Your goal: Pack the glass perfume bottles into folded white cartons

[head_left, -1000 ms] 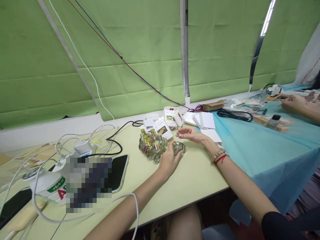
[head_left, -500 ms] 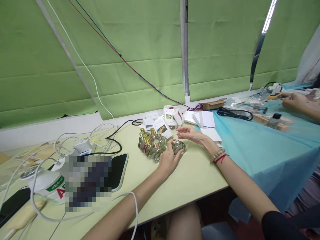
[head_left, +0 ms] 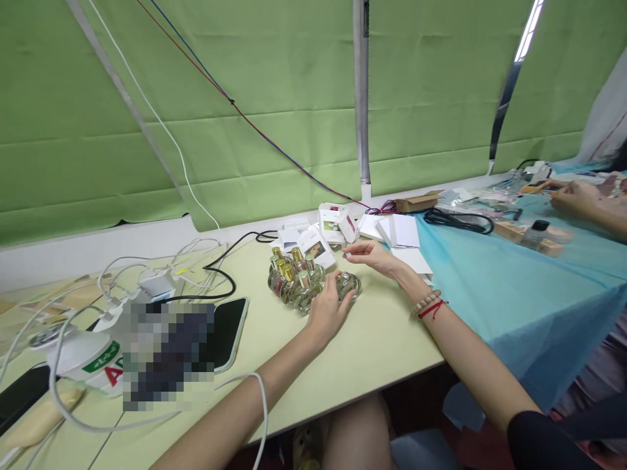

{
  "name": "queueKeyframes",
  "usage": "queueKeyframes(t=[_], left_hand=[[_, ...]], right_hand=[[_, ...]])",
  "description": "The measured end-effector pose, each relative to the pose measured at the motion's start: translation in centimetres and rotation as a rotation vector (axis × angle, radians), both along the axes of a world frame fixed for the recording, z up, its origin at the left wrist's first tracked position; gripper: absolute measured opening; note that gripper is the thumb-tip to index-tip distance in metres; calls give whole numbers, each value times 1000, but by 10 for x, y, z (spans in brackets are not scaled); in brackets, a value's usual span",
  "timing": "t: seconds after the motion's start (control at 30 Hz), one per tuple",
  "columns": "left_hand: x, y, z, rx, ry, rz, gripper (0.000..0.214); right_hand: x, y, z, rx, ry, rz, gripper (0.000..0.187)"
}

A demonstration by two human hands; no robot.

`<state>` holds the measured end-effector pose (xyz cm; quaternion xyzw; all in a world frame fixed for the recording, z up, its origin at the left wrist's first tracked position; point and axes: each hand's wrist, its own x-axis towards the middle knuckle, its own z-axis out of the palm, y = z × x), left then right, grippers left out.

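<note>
Pale green tabletop (head_left: 372, 346). Left hand (head_left: 327, 312) grasps a round clear glass bottle (head_left: 349, 285) beside a cluster of gold-capped glass bottles (head_left: 289, 282). Right hand (head_left: 376, 256) hovers just beyond, fingers loosely extended; whether it pinches anything cannot be told. Small white cartons (head_left: 321, 245) lie behind.

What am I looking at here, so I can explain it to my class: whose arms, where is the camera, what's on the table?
There is no machine: a person wears a camera on the head, looking down at their own bare arms. The left hand cups a small glass bottle on the pale green table, beside a cluster of gold-capped bottles. The right hand hovers just behind it; whether it pinches anything is too small to tell. Around lie small white boxes, a phone and white cables. The hand at far right is another person's.
</note>
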<state>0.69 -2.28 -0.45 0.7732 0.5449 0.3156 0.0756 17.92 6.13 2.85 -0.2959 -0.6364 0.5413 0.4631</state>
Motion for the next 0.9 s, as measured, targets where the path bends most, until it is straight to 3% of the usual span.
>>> queueKeyframes(t=[0.27,0.9], left_hand=[[1,-2,7,-59,32,18,45],[1,-3,6,-62,69,6,47]], right_hand=[[1,-5,2,22,-114,252,32],[-1,-3,1,156,-211,201,30]])
